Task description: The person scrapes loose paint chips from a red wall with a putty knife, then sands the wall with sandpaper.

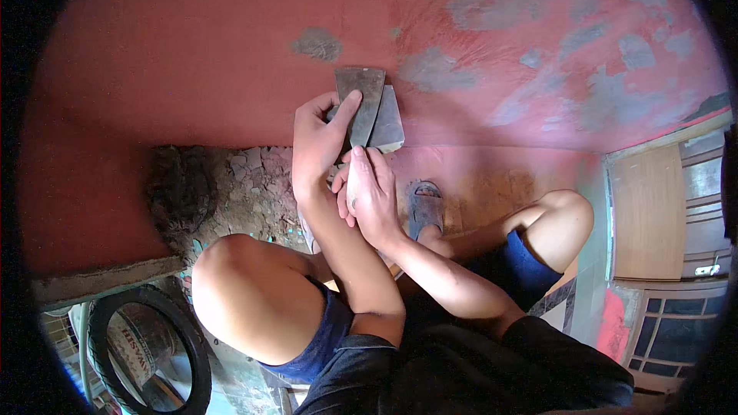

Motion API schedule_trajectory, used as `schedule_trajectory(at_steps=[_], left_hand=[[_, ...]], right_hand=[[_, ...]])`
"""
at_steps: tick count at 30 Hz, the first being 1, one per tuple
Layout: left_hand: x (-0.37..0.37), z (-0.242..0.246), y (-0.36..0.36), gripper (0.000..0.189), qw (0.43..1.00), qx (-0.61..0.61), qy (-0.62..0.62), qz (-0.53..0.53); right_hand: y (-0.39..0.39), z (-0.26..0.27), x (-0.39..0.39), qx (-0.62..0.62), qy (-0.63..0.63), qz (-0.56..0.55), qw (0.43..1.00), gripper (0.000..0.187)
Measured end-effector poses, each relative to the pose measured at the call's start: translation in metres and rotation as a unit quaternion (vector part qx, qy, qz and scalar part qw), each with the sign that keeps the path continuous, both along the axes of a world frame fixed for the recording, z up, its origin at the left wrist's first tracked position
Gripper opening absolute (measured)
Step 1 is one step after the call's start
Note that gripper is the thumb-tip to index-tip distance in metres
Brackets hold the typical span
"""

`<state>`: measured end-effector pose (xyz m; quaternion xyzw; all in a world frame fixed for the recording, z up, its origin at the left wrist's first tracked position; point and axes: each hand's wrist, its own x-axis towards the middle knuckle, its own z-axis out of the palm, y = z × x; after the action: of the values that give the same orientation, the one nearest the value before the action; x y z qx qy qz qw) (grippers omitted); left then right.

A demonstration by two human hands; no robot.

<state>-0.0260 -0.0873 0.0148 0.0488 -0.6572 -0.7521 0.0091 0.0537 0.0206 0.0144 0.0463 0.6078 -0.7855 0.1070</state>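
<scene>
My right hand (373, 198) grips the pale handle of a putty knife (362, 109), its metal blade pointing up toward the red wall. Behind that blade is a flat grey plate (389, 121), perhaps a second scraper. My left hand (323, 135) closes around the plate from the left. Its thumb lies across the putty knife's blade, while its fingers are mostly hidden behind. Both tools overlap just in front of the red wall (219, 63), close to a grey filler patch (317, 43).
More grey patches (438, 69) spread across the wall's right side. Rubble (265, 184) and a dark bundle (181, 193) lie along the wall's foot. A sandalled foot (425, 210) stands between my bent knees. A tire (196, 351) is at lower left; a wooden door panel (648, 213) is right.
</scene>
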Motion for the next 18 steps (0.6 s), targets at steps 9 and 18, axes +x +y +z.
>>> schedule_trajectory(at_steps=[9, 18], left_hand=[[-0.012, -0.019, 0.006, 0.034, 0.994, 0.019, 0.068, 0.079], [-0.019, -0.022, 0.011, 0.039, 0.995, 0.039, 0.041, 0.086]], right_hand=[[-0.003, -0.040, -0.002, -0.011, 0.034, 0.005, 0.999, 0.034], [-0.012, -0.062, -0.003, 0.174, 0.099, -0.065, 0.978, 0.034]])
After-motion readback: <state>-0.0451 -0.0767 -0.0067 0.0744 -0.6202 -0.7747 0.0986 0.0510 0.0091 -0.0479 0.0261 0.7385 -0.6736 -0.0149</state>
